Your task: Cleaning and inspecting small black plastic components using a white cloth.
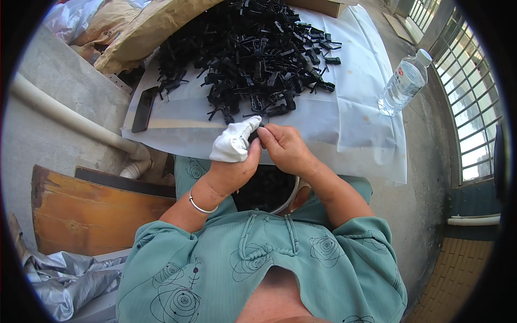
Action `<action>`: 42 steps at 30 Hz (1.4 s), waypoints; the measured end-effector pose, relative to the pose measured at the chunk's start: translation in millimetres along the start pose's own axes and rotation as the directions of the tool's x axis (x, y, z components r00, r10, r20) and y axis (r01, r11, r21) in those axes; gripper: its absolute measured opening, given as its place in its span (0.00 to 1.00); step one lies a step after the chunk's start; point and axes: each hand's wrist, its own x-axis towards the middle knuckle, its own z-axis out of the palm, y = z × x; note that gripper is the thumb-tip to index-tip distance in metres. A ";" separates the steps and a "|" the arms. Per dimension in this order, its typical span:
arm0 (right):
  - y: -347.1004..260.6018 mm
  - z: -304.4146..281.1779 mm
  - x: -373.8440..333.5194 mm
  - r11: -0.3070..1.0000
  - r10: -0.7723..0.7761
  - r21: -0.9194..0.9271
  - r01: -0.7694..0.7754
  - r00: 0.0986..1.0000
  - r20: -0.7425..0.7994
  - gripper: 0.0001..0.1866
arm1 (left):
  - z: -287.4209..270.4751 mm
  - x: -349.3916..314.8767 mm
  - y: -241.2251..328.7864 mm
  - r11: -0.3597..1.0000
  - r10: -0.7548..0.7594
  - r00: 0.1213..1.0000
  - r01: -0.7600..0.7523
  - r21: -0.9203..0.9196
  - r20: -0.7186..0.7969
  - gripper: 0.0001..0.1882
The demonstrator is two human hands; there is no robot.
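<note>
Both hands grip one small black part [253, 134] at the near table edge: the left hand [241, 166], its fingers in a white cover [230, 143], and the right hand [288, 149], bare, close on it. Below, between the knees, a bucket [293, 196] holds dark pieces, indistinct in shadow. A capped bottle [403, 86] contains clear liquid. White sheeting [366, 102] covers the table, bearing a pile [258, 54] of black parts and a phone [144, 109]. A barred window [469, 94] stands right; a pipe [70, 114] runs left.
</note>
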 end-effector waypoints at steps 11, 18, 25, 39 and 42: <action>0.6 -25.3 3.7 0.988 -0.063 -0.132 0.080 0.990 0.129 0.07 | -16.6 9.6 -0.1 0.627 -0.290 0.932 0.357 -0.692 0.219 0.16; 0.1 -15.4 7.4 0.951 -0.299 0.071 0.301 0.953 -0.041 0.05 | -18.7 6.0 0.4 0.680 -0.302 0.862 0.494 -0.542 0.407 0.19; 1.7 -10.7 5.0 0.975 -0.210 0.069 0.211 0.977 -0.025 0.06 | -14.5 8.0 2.4 0.773 -0.254 0.902 0.406 -0.488 0.349 0.13; -2.5 -35.7 3.3 0.929 -0.074 -0.347 0.126 0.985 0.158 0.12 | -20.4 -8.3 7.2 0.991 -0.123 0.906 0.090 0.098 0.405 0.16; 9.6 -54.4 10.2 0.735 -0.111 -0.658 -0.163 0.928 -0.355 0.12 | -30.6 -5.2 -0.9 0.919 0.115 0.932 -0.231 0.319 0.345 0.19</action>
